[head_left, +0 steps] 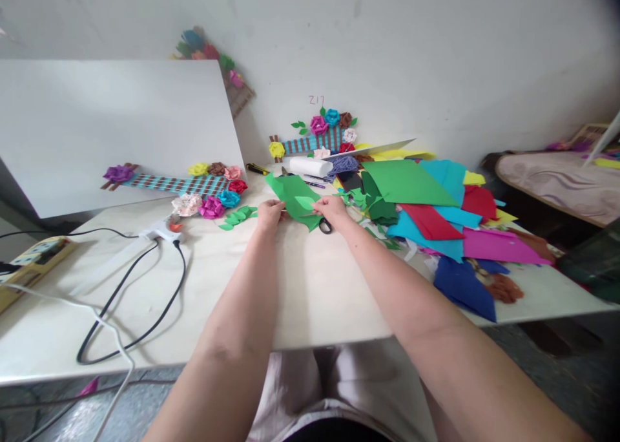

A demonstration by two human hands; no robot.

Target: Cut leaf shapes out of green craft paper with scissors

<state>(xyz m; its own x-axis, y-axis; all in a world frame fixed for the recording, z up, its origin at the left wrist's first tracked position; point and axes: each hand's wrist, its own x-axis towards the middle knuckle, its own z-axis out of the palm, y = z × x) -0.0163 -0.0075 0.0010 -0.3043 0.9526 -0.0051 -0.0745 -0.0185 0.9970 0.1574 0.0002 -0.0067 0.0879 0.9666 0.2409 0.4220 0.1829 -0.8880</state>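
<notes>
My right hand pinches a light green leaf cutout by its right end, over a larger green sheet. My left hand is at the sheet's lower left edge with its fingers curled together. What lies between those fingers, if anything, is hidden. Below my right hand shows a black ring-shaped handle, apparently of scissors; the rest of it is hidden. Several green leaf cutouts lie left of my left hand. More green scraps lie just right of my right hand.
Coloured sheets are heaped at the right. Flower-decorated woven pieces stand at the left and against the wall. A white roll, purple yarn and a cutter knife lie behind. Cables loop across the left side.
</notes>
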